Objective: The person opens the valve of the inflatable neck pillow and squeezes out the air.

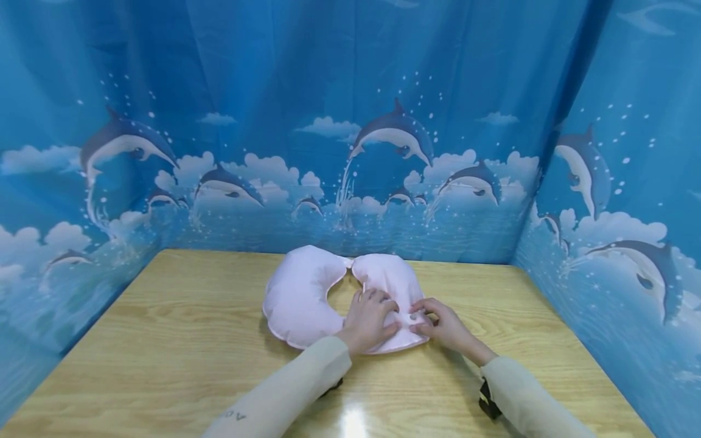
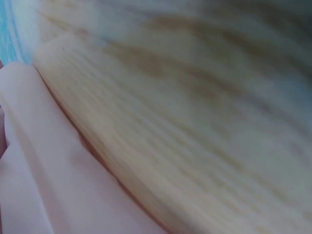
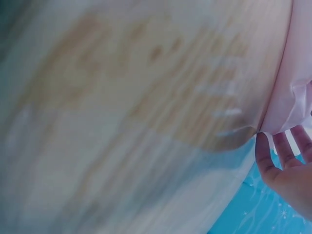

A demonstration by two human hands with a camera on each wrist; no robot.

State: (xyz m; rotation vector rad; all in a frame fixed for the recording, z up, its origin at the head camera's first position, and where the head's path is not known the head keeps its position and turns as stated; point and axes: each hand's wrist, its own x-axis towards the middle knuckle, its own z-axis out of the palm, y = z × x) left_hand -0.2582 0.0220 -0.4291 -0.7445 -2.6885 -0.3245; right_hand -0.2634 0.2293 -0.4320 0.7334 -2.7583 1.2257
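Observation:
A pale pink U-shaped neck pillow [image 1: 298,298] lies on the wooden table [image 1: 181,316], its open end toward the far curtain. My left hand [image 1: 368,319] lies on the pillow's near right lobe with its fingers curled into the fabric. Just to its right, my right hand [image 1: 438,322] pinches a small fold at the pillow's near right edge. The left wrist view is blurred and shows only pink pillow fabric [image 2: 34,170] beside the wood [image 2: 195,122]. In the right wrist view, the fingertips [image 3: 265,156] of my right hand [image 3: 287,165] touch the pillow's edge [image 3: 292,73].
A blue curtain [image 1: 350,121] printed with dolphins walls in the table at the back and on both sides. Bare wood lies left of the pillow and along the near edge. Cream sleeves [image 1: 296,389] cover both forearms.

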